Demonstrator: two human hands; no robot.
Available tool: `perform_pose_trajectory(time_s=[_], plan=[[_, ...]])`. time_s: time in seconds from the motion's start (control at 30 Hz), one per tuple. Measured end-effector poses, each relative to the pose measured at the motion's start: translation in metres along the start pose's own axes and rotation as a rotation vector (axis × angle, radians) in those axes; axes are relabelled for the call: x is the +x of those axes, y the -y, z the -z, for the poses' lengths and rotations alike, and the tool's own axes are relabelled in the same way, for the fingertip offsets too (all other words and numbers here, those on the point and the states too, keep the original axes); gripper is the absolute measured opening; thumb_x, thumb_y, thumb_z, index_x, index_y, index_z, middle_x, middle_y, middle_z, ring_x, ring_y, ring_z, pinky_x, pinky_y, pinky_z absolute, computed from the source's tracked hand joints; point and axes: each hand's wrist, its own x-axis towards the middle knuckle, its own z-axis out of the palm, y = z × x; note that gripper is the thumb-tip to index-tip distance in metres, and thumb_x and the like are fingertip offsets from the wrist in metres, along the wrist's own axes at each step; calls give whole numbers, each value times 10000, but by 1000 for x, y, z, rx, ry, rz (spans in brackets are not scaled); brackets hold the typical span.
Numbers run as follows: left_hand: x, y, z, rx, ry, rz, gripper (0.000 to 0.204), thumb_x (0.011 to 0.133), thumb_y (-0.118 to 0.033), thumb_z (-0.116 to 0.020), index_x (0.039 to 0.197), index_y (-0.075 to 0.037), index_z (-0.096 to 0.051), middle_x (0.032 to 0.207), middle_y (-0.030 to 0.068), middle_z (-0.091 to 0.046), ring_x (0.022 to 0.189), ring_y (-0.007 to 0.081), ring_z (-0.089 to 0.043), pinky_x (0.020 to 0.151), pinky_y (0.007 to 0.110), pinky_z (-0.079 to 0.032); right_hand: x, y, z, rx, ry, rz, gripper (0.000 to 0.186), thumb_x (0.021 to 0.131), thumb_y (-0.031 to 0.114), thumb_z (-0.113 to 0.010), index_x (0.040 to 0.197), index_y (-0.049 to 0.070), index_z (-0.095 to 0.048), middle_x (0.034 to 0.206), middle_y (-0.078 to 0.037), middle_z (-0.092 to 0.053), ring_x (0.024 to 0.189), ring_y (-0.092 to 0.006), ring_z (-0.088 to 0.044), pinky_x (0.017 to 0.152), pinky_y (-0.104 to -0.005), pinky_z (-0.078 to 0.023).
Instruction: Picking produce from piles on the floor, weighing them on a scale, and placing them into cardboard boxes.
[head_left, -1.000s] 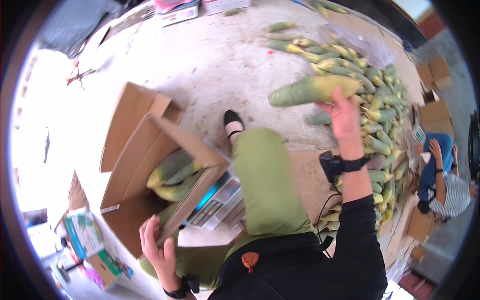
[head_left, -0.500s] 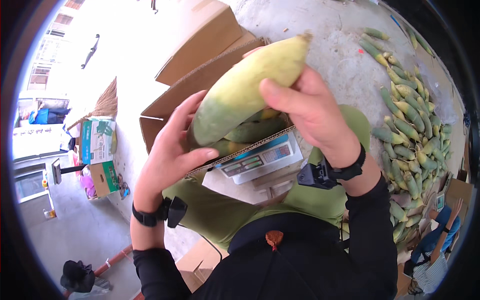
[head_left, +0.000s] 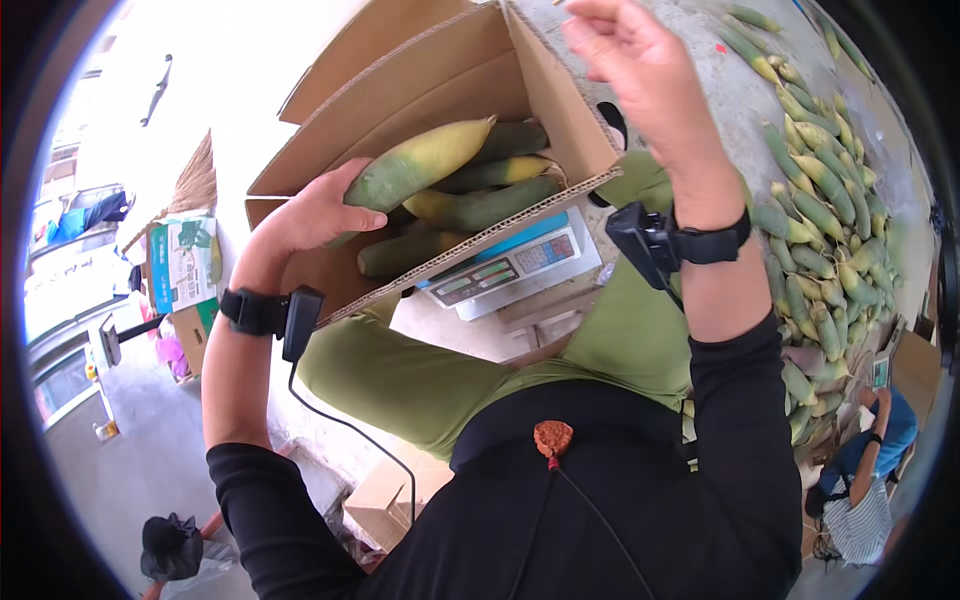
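My left hand [head_left: 320, 205] grips the near end of a green radish with a pale yellow tip [head_left: 420, 160], lying tilted over several darker radishes [head_left: 485, 205] inside an open cardboard box [head_left: 540, 75]. My right hand [head_left: 645, 80] is raised beside the box's right rim, its fingers loosely bent and apart, holding nothing that I can make out. Below the box is a digital scale [head_left: 505, 265], partly covered by it.
A pile of radishes [head_left: 830, 240] covers the floor on the right, where a seated person [head_left: 865, 490] works. A broom [head_left: 195, 180] and cartons [head_left: 180, 260] stand at left. Another person [head_left: 170, 545] is at lower left, and a folded carton [head_left: 400, 495] lies behind me.
The radish that both my hands held has been lowered into the box. My right hand has let go and moved up and right, while my left hand still holds it.
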Motion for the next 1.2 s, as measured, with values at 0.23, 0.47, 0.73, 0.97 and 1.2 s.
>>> perform_pose_trajectory(time_s=[0.23,0.47,0.73,0.97,1.2], plan=[[64,38,-9,172,169,-142,678,760,-138,-686,1358,-14,-392,1215,150,-549,1121,247,-509,1011,332,-356,-4,-10,-12,-194,109,-145,348,814,213,-687,1085,10,-605,999,-91,-648,921,-178,-616,830,-312,-500],[53,26,-1,18,191,110,671,807,-85,-620,1422,-120,-355,1308,120,-483,1059,178,-530,774,289,-486,-4,-11,-20,-266,45,-38,339,762,199,-684,1032,15,-594,956,-174,-625,880,-301,-627,783,-377,-501],[-18,-6,12,64,-78,-101,593,850,-68,-594,1405,-78,-386,1322,94,-494,1077,177,-529,832,273,-462,-10,-12,-22,-314,25,62,345,768,170,-692,1048,6,-576,964,-177,-596,914,-335,-582,815,-405,-468],[-76,-11,-64,36,-418,-329,523,897,-302,-627,1302,1,-492,1233,115,-569,1113,217,-553,915,316,-429,-14,-3,-18,-328,84,29,356,777,179,-693,1065,8,-574,1021,-179,-585,994,-339,-559,860,-416,-454],[-80,2,-130,210,-840,-406,339,915,-190,-573,1174,29,-577,1111,171,-615,1058,305,-566,937,376,-426,-8,37,13,58,98,-10,297,810,168,-681,1052,12,-611,986,-124,-632,927,-235,-604,815,-346,-492]])
